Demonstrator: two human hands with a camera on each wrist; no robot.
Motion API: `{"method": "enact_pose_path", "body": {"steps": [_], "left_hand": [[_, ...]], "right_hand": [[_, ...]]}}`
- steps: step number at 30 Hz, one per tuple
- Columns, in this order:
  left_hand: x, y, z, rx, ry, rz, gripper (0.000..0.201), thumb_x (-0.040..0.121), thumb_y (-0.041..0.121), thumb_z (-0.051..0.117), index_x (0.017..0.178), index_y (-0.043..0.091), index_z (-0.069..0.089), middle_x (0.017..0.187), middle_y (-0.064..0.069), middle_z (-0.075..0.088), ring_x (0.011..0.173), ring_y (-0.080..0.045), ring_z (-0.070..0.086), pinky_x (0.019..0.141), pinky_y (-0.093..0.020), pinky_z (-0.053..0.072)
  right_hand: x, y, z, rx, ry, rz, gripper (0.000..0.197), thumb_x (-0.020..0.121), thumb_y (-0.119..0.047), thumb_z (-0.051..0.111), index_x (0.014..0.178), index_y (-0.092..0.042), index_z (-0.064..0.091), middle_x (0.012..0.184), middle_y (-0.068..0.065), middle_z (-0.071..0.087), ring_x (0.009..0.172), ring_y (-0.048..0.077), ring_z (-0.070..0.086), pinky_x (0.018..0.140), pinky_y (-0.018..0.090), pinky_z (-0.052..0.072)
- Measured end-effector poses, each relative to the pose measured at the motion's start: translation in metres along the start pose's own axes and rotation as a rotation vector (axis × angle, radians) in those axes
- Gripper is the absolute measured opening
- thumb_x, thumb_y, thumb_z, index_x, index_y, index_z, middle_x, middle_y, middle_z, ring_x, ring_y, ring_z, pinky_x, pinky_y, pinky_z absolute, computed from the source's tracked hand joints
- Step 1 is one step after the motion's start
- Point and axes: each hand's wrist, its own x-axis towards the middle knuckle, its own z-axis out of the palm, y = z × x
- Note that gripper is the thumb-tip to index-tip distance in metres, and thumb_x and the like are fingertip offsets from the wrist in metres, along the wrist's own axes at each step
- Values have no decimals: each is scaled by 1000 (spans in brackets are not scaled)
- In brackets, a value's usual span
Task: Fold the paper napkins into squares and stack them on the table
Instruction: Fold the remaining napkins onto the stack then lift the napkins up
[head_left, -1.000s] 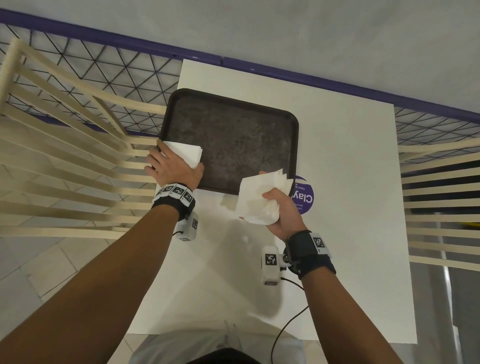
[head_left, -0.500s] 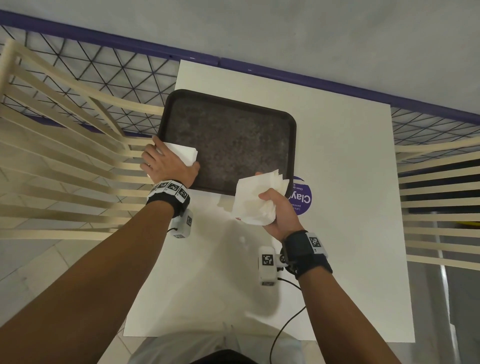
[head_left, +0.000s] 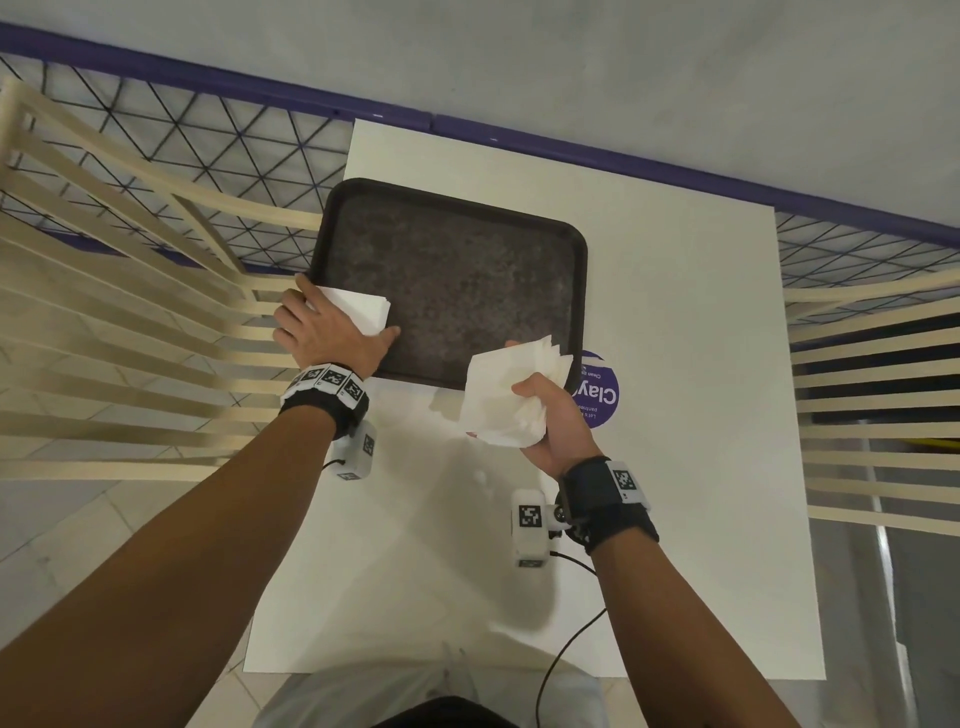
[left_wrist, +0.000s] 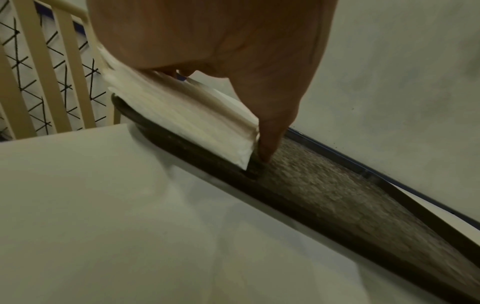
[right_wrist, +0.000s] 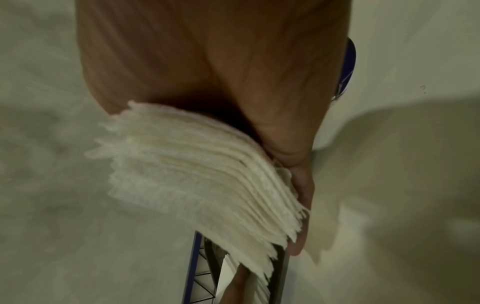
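A small stack of folded white napkins (head_left: 363, 309) lies on the near-left corner of a dark brown tray (head_left: 457, 280). My left hand (head_left: 327, 338) lies over the stack and holds it, the thumb stretched right along the tray's near rim. In the left wrist view the stack (left_wrist: 187, 123) leans on the tray rim (left_wrist: 207, 164) with my thumb at its end. My right hand (head_left: 550, 421) grips a thicker, fanned bundle of white napkins (head_left: 504, 400) above the white table (head_left: 675, 364), just off the tray's near-right corner. The right wrist view shows that bundle's layered edges (right_wrist: 207, 185).
Cream slatted chairs stand at the table's left (head_left: 104, 364) and right (head_left: 872, 389). A round purple sticker (head_left: 605, 395) sits beside the tray. A black cable (head_left: 566, 649) trails from my right wrist over the table's near edge. A wire-mesh fence and a grey wall lie beyond.
My left hand and its napkin stack have slid slightly left on the tray corner. The right hand's bundle has stayed almost still.
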Motion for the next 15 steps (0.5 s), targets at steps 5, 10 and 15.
{"method": "enact_pose_path", "body": {"steps": [5, 10, 15], "left_hand": [[-23, 6, -18, -156, 158, 70, 104, 74, 69, 67, 152, 11, 31, 154, -21, 34, 139, -43, 34, 115, -60, 28], [-85, 42, -53, -810, -124, 390, 28, 97, 29, 65, 122, 16, 61, 112, -2, 68, 102, -16, 66, 93, -42, 57], [-129, 66, -71, -1053, -834, 243, 54, 92, 65, 61, 120, 20, 69, 114, -2, 75, 107, -21, 72, 95, -46, 59]], "right_hand": [[1, -1, 2, 0, 10, -6, 64, 88, -6, 53, 149, -25, 47, 142, 12, 56, 131, 42, 50, 99, 75, 40], [1, -9, 19, -117, 53, -126, 66, 81, -7, 56, 145, -25, 50, 131, 10, 62, 123, 36, 58, 98, 69, 46], [-4, -12, 38, -849, 224, -435, 68, 83, -37, 73, 143, -40, 40, 132, 1, 59, 118, 19, 62, 97, 49, 56]]}}
